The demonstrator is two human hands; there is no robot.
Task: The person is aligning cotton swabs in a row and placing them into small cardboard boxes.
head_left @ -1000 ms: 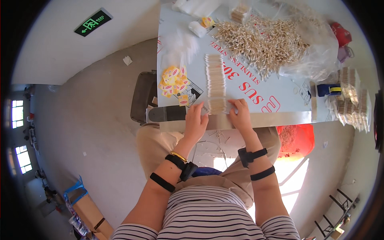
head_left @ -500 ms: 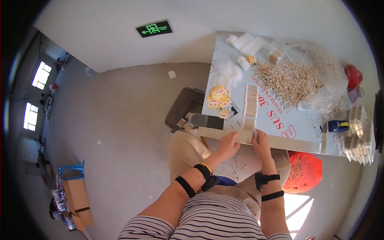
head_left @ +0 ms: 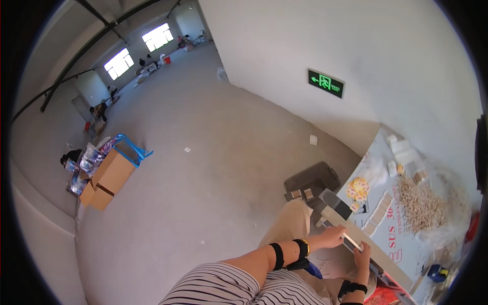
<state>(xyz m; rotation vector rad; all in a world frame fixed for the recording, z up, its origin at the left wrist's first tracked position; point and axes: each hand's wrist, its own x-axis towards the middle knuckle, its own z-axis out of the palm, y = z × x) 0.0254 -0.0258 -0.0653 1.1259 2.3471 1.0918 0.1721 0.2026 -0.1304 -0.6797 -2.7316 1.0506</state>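
Observation:
Over the table's near edge, my left hand [head_left: 333, 237] and my right hand [head_left: 362, 255] are closed on opposite ends of a pale narrow strip [head_left: 352, 242]. Its exact kind is too small to make out. Just beyond them on the table [head_left: 373, 249], cotton swabs [head_left: 378, 213] lie side by side in a neat row. A large loose heap of cotton swabs [head_left: 419, 203] spreads farther right, partly in a clear plastic bag [head_left: 455, 195]. Left of the row sits a pile of small yellow-and-white cards [head_left: 357, 188].
A dark grey bin [head_left: 312, 176] stands on the floor left of the table. A blue-and-yellow object [head_left: 437, 273] rests at the table's right. A red bag [head_left: 381, 296] is below the table edge. Across the floor, a cardboard box [head_left: 114, 175] stands beside plastic-wrapped packages [head_left: 91, 161].
The view has swung left, so the table now appears lower right and more of the room shows. A pale strip now shows plainly between my hands, lifted from the table edge.

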